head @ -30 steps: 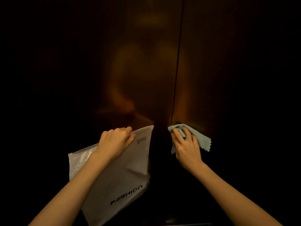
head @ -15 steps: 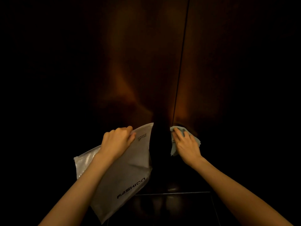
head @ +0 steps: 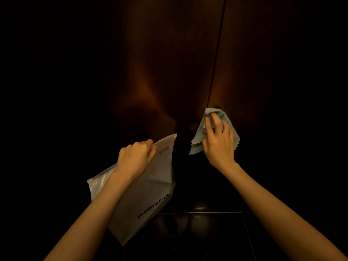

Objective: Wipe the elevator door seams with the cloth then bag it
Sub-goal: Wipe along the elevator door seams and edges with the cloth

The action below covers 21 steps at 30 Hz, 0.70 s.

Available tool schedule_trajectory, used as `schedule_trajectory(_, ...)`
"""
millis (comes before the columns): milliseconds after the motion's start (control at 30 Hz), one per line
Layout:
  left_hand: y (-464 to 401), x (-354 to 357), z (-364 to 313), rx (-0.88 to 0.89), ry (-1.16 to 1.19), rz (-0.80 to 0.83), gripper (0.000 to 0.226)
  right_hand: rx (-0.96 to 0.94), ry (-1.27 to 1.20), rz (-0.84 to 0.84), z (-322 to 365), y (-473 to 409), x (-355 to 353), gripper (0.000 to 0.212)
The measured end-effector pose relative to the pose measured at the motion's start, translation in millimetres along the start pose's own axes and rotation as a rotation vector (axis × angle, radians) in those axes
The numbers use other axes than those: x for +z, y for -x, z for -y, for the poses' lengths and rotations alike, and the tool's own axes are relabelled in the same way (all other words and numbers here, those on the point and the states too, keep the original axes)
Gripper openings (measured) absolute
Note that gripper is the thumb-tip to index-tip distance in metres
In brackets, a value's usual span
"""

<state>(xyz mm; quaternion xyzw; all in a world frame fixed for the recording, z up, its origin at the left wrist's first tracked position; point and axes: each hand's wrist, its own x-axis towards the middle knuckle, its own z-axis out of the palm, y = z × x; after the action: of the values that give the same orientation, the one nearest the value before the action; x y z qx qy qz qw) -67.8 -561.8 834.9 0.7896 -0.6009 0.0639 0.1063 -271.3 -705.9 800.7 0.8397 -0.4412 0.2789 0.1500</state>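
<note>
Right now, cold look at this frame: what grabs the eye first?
The pale blue cloth, pressed by the right hand against the bottom of the dark door seam, right of centre. Next, the frosted grey bag printed FASHION, gripped at its top edge by the left hand, lower left of centre. Everything else is dim brown elevator door, with a glossy floor below.
</note>
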Motion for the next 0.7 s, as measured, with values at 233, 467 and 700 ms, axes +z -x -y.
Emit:
schedule_trajectory(233, 24, 12, 5, -0.065, 0.028, 0.024, 0.028, -0.164, 0.082, 0.385, -15, 60, 44, 0.078)
schedule_trajectory(467, 29, 7, 6, -0.1, 0.069, 0.019, 0.03, -0.089, 0.049, 0.224, -12, 24, 9, 0.078)
schedule_trajectory(700, 28, 22, 8, -0.183, 0.081, 0.01, 0.03, 0.018, -0.062, 0.103, -1, 6, 6, 0.077)
